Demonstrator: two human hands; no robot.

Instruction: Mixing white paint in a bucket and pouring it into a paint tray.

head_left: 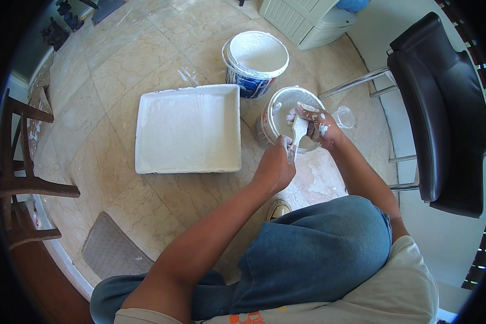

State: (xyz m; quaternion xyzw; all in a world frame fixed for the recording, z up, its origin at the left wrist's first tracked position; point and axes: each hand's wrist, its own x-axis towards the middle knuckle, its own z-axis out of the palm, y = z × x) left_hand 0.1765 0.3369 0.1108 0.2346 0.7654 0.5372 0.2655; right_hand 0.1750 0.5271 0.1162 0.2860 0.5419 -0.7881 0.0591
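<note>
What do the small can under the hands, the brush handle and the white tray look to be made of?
Small can: likely metal, with a grey, shiny inner wall smeared with white. Brush handle: probably wood, a pale tan, paint-spattered, held by both the left hand and the right hand. Tray: material hidden, coated all over in matte white.

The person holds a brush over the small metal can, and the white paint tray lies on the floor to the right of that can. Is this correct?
Not quite. In the head view the white paint tray lies to the left of the small metal can, not right. The brush is indeed held over the can.
</note>
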